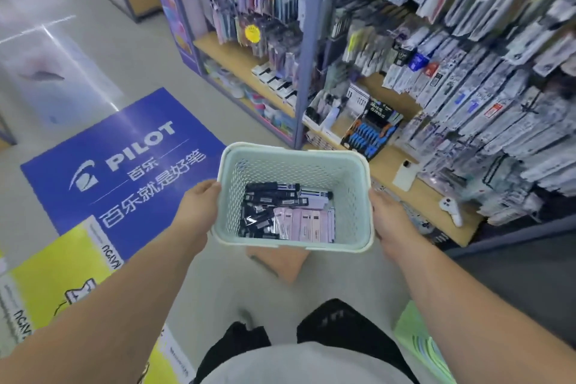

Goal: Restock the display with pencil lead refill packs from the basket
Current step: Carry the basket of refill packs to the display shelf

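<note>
While both hands are taken up with the basket (299,168), no pack can be lifted out, and the main risk, as I judge it, lies there: once one hand lets go, the basket hangs from a single side and may tip, sliding its loose load onto the floor (218,284). The left hand (199,206) grips the left wall and the right hand (389,221) the right wall, fingers curled round the sides and mostly hidden. Inside, black packs (268,196) lie heaped at the far left and pink packs (308,224) side by side at the near right. The display (467,87) stands to the right, thickly hung, so a reaching arm could knock neighbouring packs off.
</note>
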Demonstrator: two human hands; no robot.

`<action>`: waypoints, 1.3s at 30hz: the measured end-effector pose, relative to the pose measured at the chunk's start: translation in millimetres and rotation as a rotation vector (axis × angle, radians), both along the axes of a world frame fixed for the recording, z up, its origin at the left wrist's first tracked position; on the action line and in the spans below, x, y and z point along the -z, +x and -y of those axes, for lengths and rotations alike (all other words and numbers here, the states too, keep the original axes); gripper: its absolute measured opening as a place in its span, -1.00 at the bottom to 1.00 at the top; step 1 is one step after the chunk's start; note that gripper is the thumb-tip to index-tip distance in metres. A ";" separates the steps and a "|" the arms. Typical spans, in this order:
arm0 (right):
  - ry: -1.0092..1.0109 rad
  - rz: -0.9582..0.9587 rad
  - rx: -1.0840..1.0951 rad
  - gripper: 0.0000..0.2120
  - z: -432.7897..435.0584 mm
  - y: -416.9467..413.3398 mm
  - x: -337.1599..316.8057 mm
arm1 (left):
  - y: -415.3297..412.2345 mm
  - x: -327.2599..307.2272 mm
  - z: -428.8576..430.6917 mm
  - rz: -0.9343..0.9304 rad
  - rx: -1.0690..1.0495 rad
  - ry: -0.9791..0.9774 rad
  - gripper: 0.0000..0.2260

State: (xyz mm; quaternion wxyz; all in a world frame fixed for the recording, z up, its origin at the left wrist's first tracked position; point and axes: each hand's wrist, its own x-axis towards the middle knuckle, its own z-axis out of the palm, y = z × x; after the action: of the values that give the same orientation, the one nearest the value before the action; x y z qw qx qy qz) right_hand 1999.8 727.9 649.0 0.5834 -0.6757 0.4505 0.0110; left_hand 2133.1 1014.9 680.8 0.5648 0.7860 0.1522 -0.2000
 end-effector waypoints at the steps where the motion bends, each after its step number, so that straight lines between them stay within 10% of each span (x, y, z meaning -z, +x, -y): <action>1: 0.010 -0.010 0.038 -0.62 2.5 10.4 1.9 | 18.2 -1.5 8.2 0.006 0.023 0.002 -0.85; 23: 0.190 -0.116 0.286 -0.66 234.1 178.0 91.8 | 280.4 68.8 289.6 -0.148 0.417 0.215 -0.79; 39: 0.151 -0.502 0.497 -0.49 218.9 239.6 322.7 | 407.0 358.6 370.4 -0.271 0.900 0.501 -0.75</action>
State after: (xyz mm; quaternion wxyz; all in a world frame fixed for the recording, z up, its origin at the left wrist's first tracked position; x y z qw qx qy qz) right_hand 2239.4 509.0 326.3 0.4877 -0.4769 0.7282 0.0675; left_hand 2540.1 644.6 322.2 0.1934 0.8516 -0.0854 -0.4797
